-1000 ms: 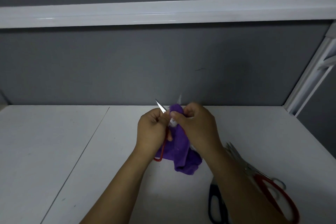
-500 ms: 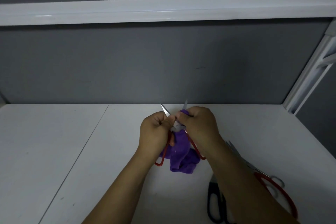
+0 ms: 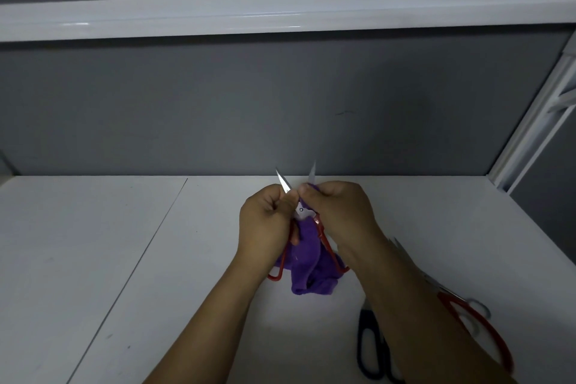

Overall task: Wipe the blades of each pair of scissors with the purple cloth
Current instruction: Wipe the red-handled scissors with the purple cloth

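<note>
Grey wall point(image 3: 187, 103); white table point(image 3: 93, 259) bearing black scissors point(image 3: 367, 319).

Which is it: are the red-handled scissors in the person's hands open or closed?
Open: the red-handled scissors show two blade tips apart in a V, handles splayed either side of the purple cloth.

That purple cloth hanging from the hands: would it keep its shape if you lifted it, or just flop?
Probably floppy: the purple cloth droops in soft folds below the right hand, between the handles of the scissors. Likely light, since a fingertip pinch seems to hold it up. It looks fuzzy, so probably not slippery.
</note>
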